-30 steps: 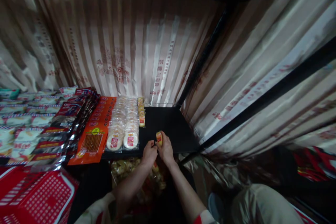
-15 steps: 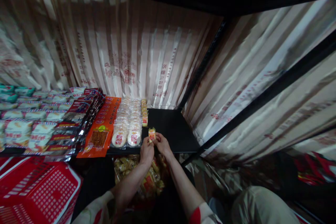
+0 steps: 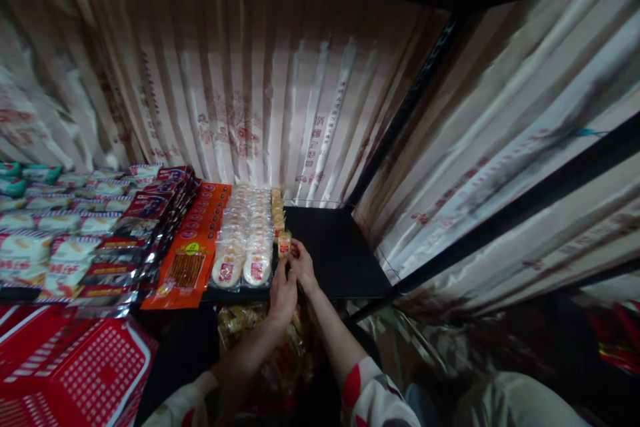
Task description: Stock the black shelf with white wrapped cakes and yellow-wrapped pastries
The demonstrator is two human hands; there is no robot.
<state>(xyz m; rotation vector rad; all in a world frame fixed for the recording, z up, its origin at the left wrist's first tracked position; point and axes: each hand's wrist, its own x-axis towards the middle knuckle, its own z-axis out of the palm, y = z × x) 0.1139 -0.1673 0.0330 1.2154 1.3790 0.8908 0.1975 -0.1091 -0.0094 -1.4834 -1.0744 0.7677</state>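
A small yellow snack packet [image 3: 285,243] with a red label stands upright at the near end of a row of matching yellow packets [image 3: 277,207] on the black shelf [image 3: 333,250]. My right hand [image 3: 303,269] pinches it from the right, fingertips at its lower side. Just below, my left hand [image 3: 284,293] has its fingers closed at the packet's bottom edge; their tips are partly hidden. Left of the packet are two rows of round white crackers [image 3: 257,269] in clear wrap. Under my forearms lies a bag of yellow packets [image 3: 243,320], partly covered.
Orange snack bags [image 3: 187,257], dark red packs [image 3: 145,213] and white bread packs [image 3: 70,257] fill the shelf's left. A red basket [image 3: 95,360] sits below. Black frame bars [image 3: 405,113] and a printed curtain [image 3: 240,80] bound the back and right side.
Both hands have moved slightly forward and left with the yellow packet, bringing it up against the end of its row. The view has shifted a little.
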